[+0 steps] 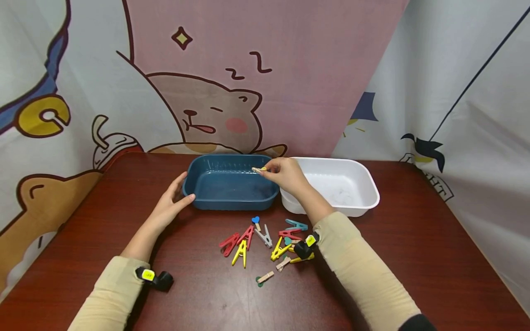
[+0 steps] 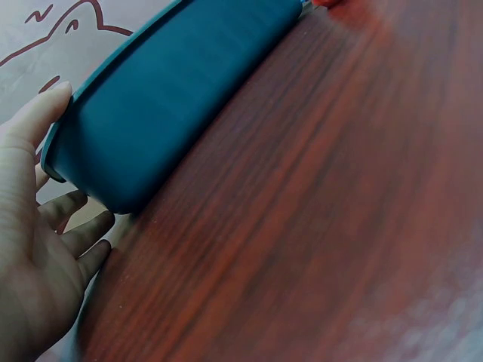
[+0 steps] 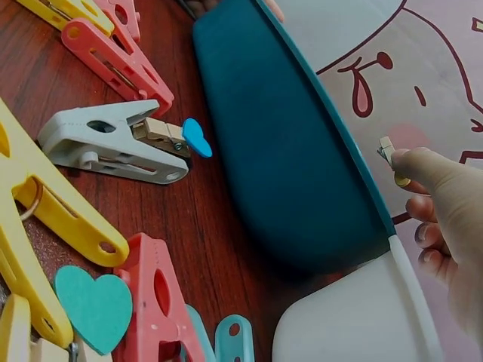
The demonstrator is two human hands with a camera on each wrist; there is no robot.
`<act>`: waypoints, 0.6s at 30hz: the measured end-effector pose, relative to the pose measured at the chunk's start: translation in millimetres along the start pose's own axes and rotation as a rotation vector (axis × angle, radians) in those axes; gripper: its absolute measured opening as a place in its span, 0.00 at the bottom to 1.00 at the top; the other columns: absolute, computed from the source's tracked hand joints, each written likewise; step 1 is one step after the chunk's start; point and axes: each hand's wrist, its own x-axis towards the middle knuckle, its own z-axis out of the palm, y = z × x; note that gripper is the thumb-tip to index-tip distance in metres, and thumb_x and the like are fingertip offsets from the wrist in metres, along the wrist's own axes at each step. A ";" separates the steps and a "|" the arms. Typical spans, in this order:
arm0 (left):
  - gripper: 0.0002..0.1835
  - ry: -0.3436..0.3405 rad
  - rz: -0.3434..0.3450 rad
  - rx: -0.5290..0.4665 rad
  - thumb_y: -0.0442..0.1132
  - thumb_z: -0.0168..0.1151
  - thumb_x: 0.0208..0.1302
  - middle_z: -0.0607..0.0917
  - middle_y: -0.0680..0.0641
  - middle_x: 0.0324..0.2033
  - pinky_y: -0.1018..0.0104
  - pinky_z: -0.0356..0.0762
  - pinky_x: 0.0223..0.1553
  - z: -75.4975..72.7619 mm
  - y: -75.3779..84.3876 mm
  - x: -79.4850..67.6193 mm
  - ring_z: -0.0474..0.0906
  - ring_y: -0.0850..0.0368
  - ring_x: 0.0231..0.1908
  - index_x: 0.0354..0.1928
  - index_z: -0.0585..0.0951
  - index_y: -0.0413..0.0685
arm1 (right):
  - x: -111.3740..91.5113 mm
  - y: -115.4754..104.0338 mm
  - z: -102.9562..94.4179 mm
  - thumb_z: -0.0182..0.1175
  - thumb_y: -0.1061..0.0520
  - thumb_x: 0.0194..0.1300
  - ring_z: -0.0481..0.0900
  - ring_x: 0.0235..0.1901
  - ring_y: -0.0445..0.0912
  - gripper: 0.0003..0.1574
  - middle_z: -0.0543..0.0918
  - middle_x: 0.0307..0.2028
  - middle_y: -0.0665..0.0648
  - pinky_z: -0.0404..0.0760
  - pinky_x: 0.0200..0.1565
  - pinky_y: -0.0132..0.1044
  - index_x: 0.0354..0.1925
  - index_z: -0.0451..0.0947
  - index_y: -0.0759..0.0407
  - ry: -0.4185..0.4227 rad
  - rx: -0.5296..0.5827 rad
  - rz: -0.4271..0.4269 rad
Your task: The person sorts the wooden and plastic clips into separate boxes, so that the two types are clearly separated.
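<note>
Over the right part of the dark blue basin [image 1: 232, 204], my right hand [image 1: 287, 174] pinches a small wooden clothespin [image 1: 257, 170] between thumb and fingertips. A bit of yellow shows on that clothespin [image 3: 386, 149] in the right wrist view. My left hand [image 1: 169, 202] rests against the left end of the same basin. Its thumb [image 2: 47, 113] touches the rim, and the other fingers lie relaxed along the outer wall, not wrapped around it. Loose clothespins lie on the table in front: red [image 1: 229, 243], yellow [image 1: 240, 253], grey [image 1: 265, 236] and wooden [image 1: 265, 277] ones.
A white basin [image 1: 360, 210] stands directly right of the blue one. The brown wooden table [image 1: 198, 294] bears everything. Printed cloth [image 1: 310, 69] hangs behind it. Blue clothespins [image 1: 296, 225] and a green heart-topped one [image 3: 94, 308] lie near the right forearm.
</note>
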 end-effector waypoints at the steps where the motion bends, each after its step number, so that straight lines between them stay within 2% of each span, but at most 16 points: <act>1: 0.41 0.000 0.001 -0.001 0.42 0.60 0.67 0.56 0.39 0.71 0.42 0.50 0.64 -0.1 0.0 0.0 0.52 0.42 0.69 0.76 0.49 0.52 | 0.1 0.2 0.2 0.69 0.53 0.58 0.72 0.26 0.45 0.11 0.80 0.25 0.52 0.71 0.27 0.37 0.35 0.86 0.60 -0.004 -0.003 0.002; 18: 0.41 0.002 0.008 -0.008 0.41 0.60 0.67 0.56 0.40 0.71 0.42 0.51 0.64 0.3 -1.1 0.6 0.53 0.42 0.69 0.75 0.50 0.52 | -1.7 1.7 3.8 0.68 0.53 0.59 0.71 0.24 0.45 0.10 0.77 0.22 0.51 0.69 0.26 0.37 0.36 0.87 0.58 -0.043 0.001 0.002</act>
